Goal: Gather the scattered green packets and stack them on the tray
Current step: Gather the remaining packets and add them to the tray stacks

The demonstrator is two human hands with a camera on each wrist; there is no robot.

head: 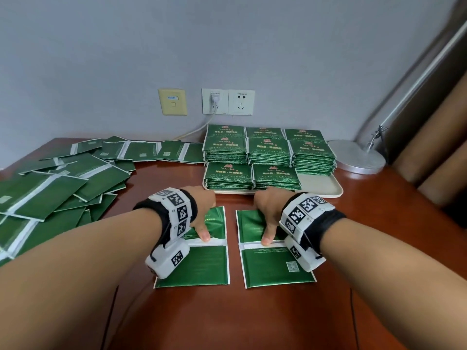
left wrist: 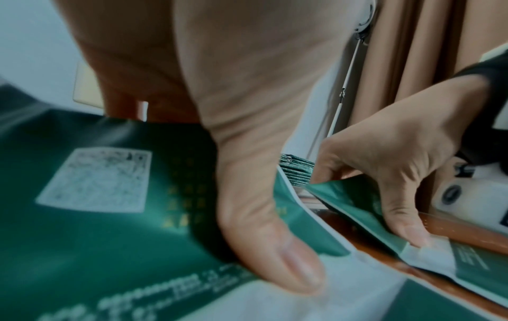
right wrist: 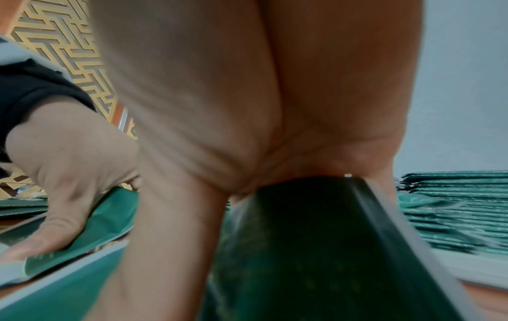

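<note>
Two green packets lie side by side, back side up, on the brown table (head: 252, 319) just in front of the tray (head: 321, 188). My left hand (head: 202, 218) grips the left packet (head: 202, 261) at its far end, with the thumb (left wrist: 274, 249) pressing on the white seam and the fingers curled round the far edge. My right hand (head: 265, 215) pinches the right packet (head: 267, 269) the same way, and its far edge (left wrist: 357, 208) is lifted off the table. The tray holds several neat stacks of green packets (head: 267, 152). A scattered pile of packets (head: 50, 188) covers the table's left side.
A round silver lamp base (head: 358, 157) stands right of the tray, with its arm rising along brown curtains (head: 429, 147). A white cable (head: 199, 127) runs from the wall socket (head: 214, 101) down behind the packets. The tray's front right corner is bare.
</note>
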